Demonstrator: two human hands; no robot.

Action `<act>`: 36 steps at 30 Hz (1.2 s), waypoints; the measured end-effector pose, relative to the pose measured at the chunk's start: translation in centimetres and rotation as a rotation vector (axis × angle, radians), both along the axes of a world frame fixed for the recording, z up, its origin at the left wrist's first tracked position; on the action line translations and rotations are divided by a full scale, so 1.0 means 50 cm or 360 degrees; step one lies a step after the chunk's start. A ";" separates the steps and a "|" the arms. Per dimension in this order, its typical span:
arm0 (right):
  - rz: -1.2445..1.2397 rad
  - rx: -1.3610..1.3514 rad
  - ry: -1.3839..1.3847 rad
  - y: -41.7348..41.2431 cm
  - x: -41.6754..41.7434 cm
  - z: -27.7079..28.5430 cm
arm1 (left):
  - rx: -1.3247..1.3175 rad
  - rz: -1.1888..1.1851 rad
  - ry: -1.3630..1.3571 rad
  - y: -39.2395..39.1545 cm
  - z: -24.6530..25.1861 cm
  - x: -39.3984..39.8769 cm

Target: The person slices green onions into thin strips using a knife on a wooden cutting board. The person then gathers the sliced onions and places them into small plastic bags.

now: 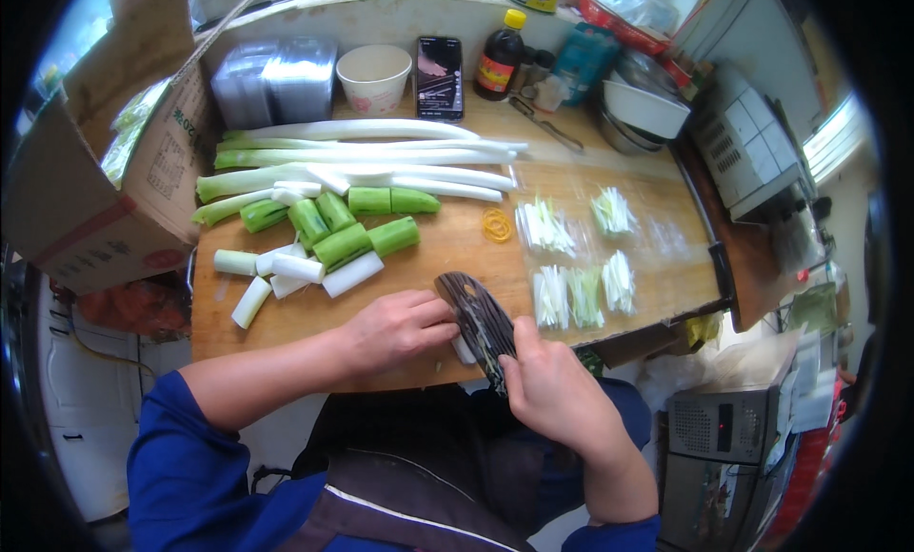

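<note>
My right hand [553,384] is closed around the kitchen knife [480,313], whose broad dark, wood-patterned blade is tilted near the board's front edge. My left hand [403,325] has its fingers curled against the blade's left side, over a small white scallion piece [463,350]; its fingertips are partly hidden. Further left on the wooden board [457,248] lie cut white scallion sections [298,268] and green cucumber chunks [341,246]. Long white scallion stalks [357,130] stretch behind them. To the right, several bundles of white and green shreds [550,296] rest on clear plastic.
Yellow rubber bands [496,225] lie mid-board. Behind stand clear plastic containers [275,80], a paper tub [373,80], a lit phone [439,79] and a yellow-capped sauce bottle [500,57]. A peeler-like tool [546,123] lies near stacked bowls [643,109]. An open cardboard box [157,166] flanks the left.
</note>
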State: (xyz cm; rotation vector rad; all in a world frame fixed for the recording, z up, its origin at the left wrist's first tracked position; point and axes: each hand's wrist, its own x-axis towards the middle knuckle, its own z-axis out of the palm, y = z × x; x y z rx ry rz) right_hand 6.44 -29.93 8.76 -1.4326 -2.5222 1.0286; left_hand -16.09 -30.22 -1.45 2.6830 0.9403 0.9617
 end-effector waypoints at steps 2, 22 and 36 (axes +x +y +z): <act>0.0027 0.0028 -0.0043 -0.010 0.004 0.006 | -0.0006 0.0020 0.0004 -0.002 0.000 -0.002; 0.0105 -0.0017 -0.0145 -0.027 -0.003 0.027 | 0.0028 0.0042 0.0022 -0.007 -0.008 -0.001; 0.0072 0.0018 -0.0037 -0.010 -0.017 0.030 | 0.0089 0.0064 -0.0009 -0.007 -0.005 0.001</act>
